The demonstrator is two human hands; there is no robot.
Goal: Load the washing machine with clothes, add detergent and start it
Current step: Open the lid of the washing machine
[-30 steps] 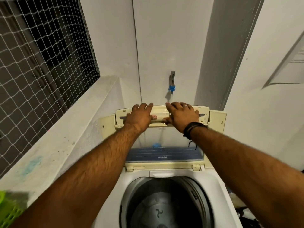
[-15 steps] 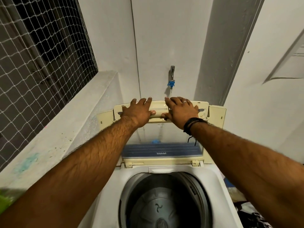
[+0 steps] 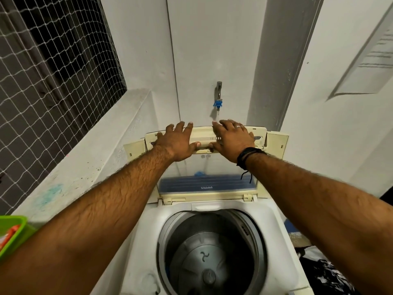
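Observation:
A white top-load washing machine (image 3: 146, 222) stands below me with its grey drum (image 3: 212, 262) uncovered; I see no clothes inside it. Its cream folding lid (image 3: 276, 141) is raised against the back wall. My left hand (image 3: 176, 143) lies flat on the lid's upper panel, fingers straight, thumb at the handle recess. My right hand (image 3: 231, 139), with a black band on the wrist, presses beside it in the same way. A dark heap of clothes (image 3: 323, 271) lies at the lower right.
A green basket (image 3: 12, 233) holding an orange packet (image 3: 8, 237) sits on the concrete ledge (image 3: 85, 156) at left. A netted window (image 3: 53, 81) is above the ledge. A tap (image 3: 218, 96) with a blue fitting sticks out of the wall behind the lid.
Both hands have moved the lid's top edge up and back towards the wall. Their fingers have straightened over the panel. The green basket has come back into view at the lower left.

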